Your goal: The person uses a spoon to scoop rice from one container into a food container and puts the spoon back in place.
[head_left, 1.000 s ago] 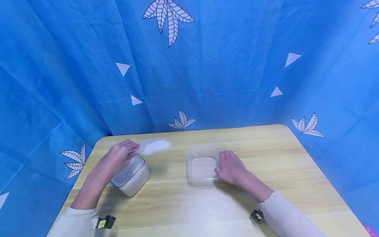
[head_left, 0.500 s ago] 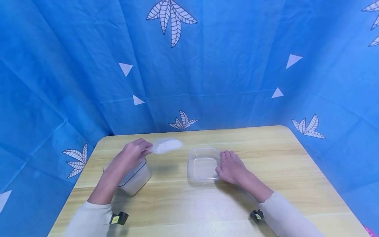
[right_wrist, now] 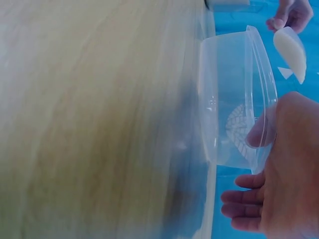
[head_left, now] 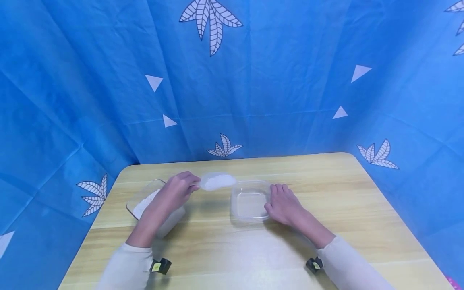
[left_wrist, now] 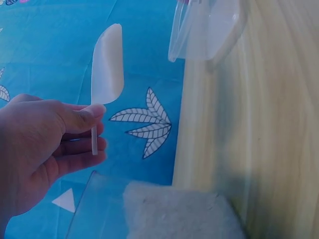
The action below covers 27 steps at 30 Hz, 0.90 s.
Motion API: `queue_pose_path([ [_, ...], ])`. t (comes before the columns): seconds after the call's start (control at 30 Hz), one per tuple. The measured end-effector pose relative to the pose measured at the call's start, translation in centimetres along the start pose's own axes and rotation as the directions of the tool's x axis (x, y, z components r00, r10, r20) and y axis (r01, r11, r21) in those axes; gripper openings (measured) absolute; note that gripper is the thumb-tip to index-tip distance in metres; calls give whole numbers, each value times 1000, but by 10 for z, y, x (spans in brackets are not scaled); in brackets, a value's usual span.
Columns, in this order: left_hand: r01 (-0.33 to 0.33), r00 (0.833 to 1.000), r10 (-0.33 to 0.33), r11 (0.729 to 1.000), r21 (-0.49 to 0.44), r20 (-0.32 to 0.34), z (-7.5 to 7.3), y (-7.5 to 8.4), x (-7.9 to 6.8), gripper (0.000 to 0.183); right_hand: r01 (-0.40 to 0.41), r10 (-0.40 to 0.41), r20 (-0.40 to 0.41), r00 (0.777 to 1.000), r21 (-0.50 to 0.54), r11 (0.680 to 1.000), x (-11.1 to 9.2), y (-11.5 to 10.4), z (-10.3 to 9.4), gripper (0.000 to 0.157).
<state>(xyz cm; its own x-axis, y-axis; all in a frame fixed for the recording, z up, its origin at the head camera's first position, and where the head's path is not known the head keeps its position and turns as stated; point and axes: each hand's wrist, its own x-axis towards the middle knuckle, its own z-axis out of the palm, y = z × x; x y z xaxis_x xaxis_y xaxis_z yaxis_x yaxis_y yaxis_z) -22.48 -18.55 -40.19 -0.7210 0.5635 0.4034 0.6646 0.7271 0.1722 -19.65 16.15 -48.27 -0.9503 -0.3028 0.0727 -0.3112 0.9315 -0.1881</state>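
My left hand [head_left: 179, 189] pinches the thin handle of a translucent white scoop [head_left: 217, 181], thumb on top, as the left wrist view shows. White powdery or fine-grained stuff fills the scoop, which is held level above the table, its tip near the left rim of a clear plastic container [head_left: 251, 206]. My right hand [head_left: 285, 205] grips that container by its right side. Seen from the right wrist, the thumb [right_wrist: 261, 130] lies inside the wall and the other fingers outside. Only the clear bottom shows inside it. Behind my left forearm stands a clear box [head_left: 172, 222] holding similar white grains, partly hidden.
The pale wooden table [head_left: 217, 257] reaches back to a blue curtain [head_left: 282, 80] printed with white leaves and triangles, which also hangs along both sides. A small black camera [head_left: 161, 266] sits at the left wrist, another camera [head_left: 313, 264] at the right.
My left hand has carried the filled scoop rightward, away from above the grain box and up to the clear container. The box's contents show more now. My right hand has stayed on the container.
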Motion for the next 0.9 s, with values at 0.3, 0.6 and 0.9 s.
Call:
queue_pose_path([
  [0.3,10,999,-9,1000,-24,38,17,11,2,23,4,-4,6,1000,26,1000,-1,1,0,54],
  [0.6,-82,997,83,994,74,-6,39,15,12,23,-13,12,24,1000,27,1000,1,2,1,58],
  [0.9,-130,990,137,981,143,-41,52,20,19,24,-28,26,36,999,41,999,0,1,0,61],
])
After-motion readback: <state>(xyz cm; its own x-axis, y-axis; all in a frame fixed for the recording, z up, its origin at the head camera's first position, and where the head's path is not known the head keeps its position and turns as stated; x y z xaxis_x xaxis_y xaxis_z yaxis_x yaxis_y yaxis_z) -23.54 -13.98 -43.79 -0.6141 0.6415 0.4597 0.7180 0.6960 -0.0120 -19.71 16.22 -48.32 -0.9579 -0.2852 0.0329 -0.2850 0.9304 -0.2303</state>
